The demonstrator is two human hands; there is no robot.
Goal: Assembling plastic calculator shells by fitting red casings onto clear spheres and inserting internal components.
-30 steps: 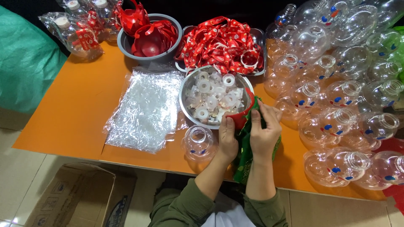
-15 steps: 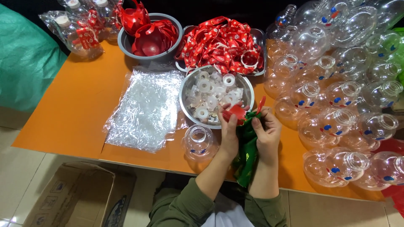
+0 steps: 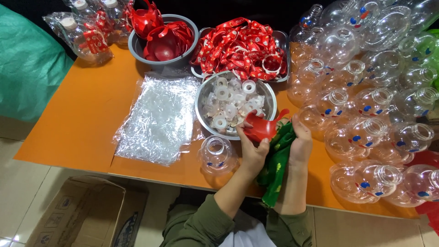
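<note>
Both hands busy over the orange table [image 3: 73,119]

Left hand [image 3: 252,148] pinching red plastic piece [image 3: 260,129], right hand [image 3: 302,142] curled round green cloth [image 3: 276,160], beside steel bowl [image 3: 203,98].

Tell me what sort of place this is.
Probably a small assembly or packing workstation: a heap of identical clear plastic jars, a tray of red ribbons and a bowl of white caps on an orange table.

Orange table [image 3: 82,114] stands on pale tiled floor [image 3: 27,192].
</note>
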